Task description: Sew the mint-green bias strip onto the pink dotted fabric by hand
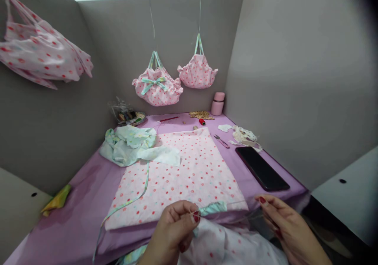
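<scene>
My left hand is closed, thumb and finger pinching the end of a small mint-green fabric strip, with fine thread at the fingertips. To the right, my right hand is closed in a pinch on a thin thread that stretches towards the strip. Whether a needle is in those fingers I cannot make out. Below both hands hangs white-pink dotted cloth, partly hidden by my left hand. A flat pink dotted fabric piece lies on the table just beyond.
On the purple tablecloth are a crumpled mint cloth, thread snips, a phone, a red thread spool and a pink bottle. Dotted bags hang on grey partitions around the table.
</scene>
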The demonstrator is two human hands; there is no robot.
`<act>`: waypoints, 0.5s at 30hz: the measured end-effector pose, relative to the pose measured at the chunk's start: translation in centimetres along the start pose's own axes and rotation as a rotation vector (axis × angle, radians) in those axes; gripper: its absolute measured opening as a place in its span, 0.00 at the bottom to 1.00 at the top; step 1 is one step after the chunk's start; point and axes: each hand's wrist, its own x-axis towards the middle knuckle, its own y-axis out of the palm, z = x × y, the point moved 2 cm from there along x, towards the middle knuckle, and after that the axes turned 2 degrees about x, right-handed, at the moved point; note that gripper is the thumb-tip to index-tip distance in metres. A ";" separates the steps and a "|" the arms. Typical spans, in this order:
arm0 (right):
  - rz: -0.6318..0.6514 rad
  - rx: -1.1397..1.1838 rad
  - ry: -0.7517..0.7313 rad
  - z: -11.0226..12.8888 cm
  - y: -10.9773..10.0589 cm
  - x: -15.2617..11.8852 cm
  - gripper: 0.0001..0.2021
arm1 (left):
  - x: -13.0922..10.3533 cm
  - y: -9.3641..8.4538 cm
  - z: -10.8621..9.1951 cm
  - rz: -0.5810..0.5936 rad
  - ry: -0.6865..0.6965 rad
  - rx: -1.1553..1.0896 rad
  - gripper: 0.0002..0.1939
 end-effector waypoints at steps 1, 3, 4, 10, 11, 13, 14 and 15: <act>-0.029 -0.056 -0.040 0.0 0.0 -0.2 0.16 | 0.1 0.0 0.1 -0.003 0.006 0.027 0.16; -0.019 -0.108 -0.083 -0.1 1.0 -1.2 0.18 | 0.2 0.1 0.4 -0.012 0.017 0.097 0.17; 0.031 -0.109 -0.076 -0.2 2.1 -1.9 0.17 | 0.2 0.2 0.5 -0.020 0.020 0.144 0.17; 0.441 -0.103 -0.053 0.6 8.5 -5.1 0.12 | 0.0 0.5 0.3 -0.064 0.136 0.414 0.15; 0.432 -0.102 -0.057 0.8 8.7 -5.2 0.12 | -0.1 0.4 0.2 -0.074 0.171 0.447 0.14; 0.359 -0.045 -0.048 1.1 8.5 -5.0 0.12 | -0.1 0.3 0.2 -0.098 0.222 0.522 0.12; 0.324 0.009 -0.036 1.1 8.2 -4.9 0.11 | -0.1 0.2 0.2 -0.112 0.235 0.557 0.11; 0.302 0.065 -0.025 1.1 7.8 -4.8 0.11 | 0.0 0.1 0.2 -0.129 0.242 0.583 0.11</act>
